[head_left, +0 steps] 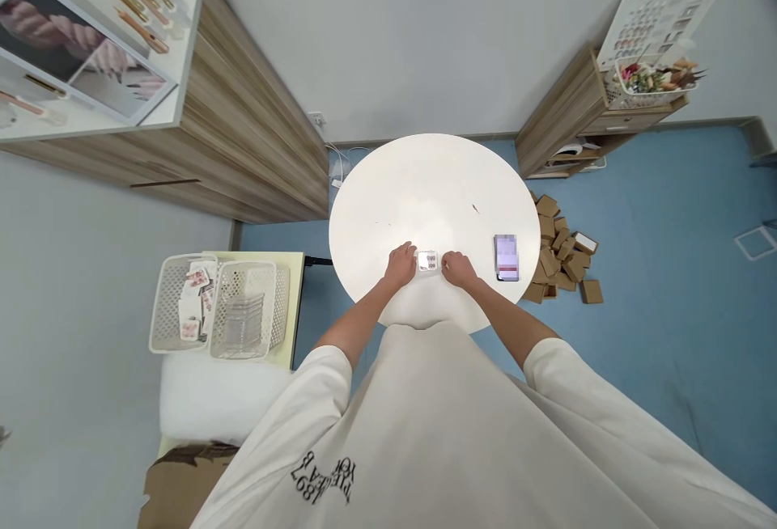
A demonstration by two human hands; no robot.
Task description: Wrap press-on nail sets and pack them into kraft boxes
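Observation:
A small flat clear case (427,260) lies on the round white table (388,177) near its front edge. Inside it are pale and dark pinkish pieces, too small to make out well. My left hand (401,264) is at the case's left side, bent fingers against its edge. Just right of the case rests my right hand (460,268), its fingers curled together; whatever may be in them is hidden. Further right on the table lies a phone (507,257) with its screen lit.
Left of the table, white baskets (244,311) hold clear cases and printed cards. Small brown boxes (562,250) are heaped on the floor at right. A wooden cabinet (261,100) stands back left, a smaller cabinet (583,112) back right. A dark scrap (475,209) lies on the table.

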